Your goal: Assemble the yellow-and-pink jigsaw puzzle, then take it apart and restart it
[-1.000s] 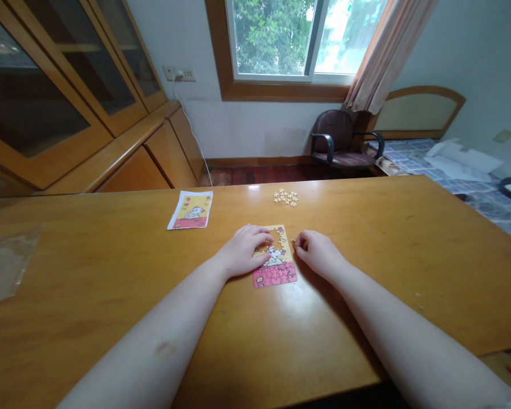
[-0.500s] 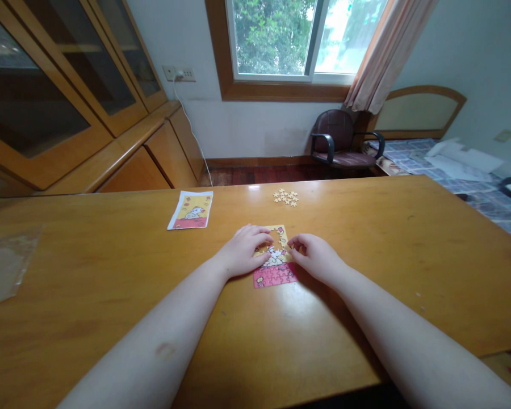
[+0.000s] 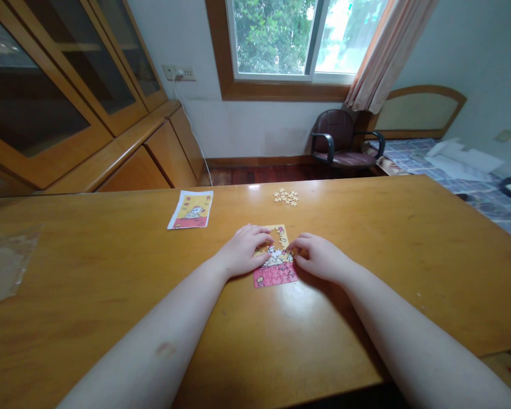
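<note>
A small jigsaw puzzle [image 3: 276,275], yellow above and pink below with a white figure, lies in the middle of the wooden table [image 3: 111,267]. My left hand [image 3: 242,250] rests on its left edge, fingers curled and pressing it down. My right hand [image 3: 317,255] sits at the puzzle's right edge, thumb and fingers pinched together over the yellow part; whatever is in the pinch is too small to see. A heap of loose pale puzzle pieces [image 3: 285,196] lies farther back on the table.
A printed picture card [image 3: 191,209] showing the same design lies at the back left. A clear plastic bag [image 3: 4,264] lies at the far left edge. Beyond the table are wooden cabinets [image 3: 68,102], a dark office chair [image 3: 343,139] and a bed [image 3: 464,170].
My right hand has slid left from beside the puzzle onto its right edge, still pinched. My left hand has stayed where it was.
</note>
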`<state>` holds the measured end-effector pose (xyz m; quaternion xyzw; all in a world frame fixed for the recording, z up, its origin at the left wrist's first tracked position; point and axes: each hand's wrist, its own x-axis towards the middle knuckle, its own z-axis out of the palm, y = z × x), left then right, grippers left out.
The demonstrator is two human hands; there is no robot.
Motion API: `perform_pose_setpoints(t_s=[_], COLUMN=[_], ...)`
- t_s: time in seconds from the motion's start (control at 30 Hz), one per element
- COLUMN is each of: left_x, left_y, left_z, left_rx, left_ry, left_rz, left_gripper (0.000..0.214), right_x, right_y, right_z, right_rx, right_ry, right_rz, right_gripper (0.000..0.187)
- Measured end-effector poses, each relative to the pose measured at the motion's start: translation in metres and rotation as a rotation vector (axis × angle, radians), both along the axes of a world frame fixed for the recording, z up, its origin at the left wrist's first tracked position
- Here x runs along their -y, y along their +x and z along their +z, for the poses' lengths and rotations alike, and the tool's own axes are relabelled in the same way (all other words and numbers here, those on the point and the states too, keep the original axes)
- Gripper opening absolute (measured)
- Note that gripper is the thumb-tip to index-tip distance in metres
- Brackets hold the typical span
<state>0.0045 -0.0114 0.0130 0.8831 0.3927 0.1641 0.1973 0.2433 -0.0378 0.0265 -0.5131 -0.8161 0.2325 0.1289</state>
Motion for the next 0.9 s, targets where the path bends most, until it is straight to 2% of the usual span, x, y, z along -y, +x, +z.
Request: perform_pose_setpoints(t_s=[0.13, 0.43, 0.67, 0.77, 0.9], left_x=[0.000, 0.000, 0.000, 0.000, 0.000], left_y=[0.000, 0.001, 0.000, 0.000, 0.000], left_z=[-0.003, -0.003, -0.003, -0.003, -0.003], left_rx=[-0.012, -0.023, -0.019, -0.015, -0.015], left_ry=[0.013, 0.011, 0.007, 0.008, 0.001], left_rz=[-0.010, 0.020, 0.020, 0.023, 0.036], left_gripper=[0.028, 0.030, 0.029, 0.028, 0.024], right_x=[-0.002, -0.001, -0.002, -0.002, 0.000], right_y=[0.004, -0.004, -0.010, -0.008, -0.003], right_z=[-0.003, -0.006, -0.008, -0.007, -0.003], right_rx=[0.013, 0.040, 0.026, 0.056, 0.114], right_ry=[0.003, 0.018, 0.068, 0.128, 0.154], right_rz=[0.069, 0.023, -0.017, 0.017, 0.131], right_gripper=[0.026, 0.014, 0.015, 0.021, 0.024])
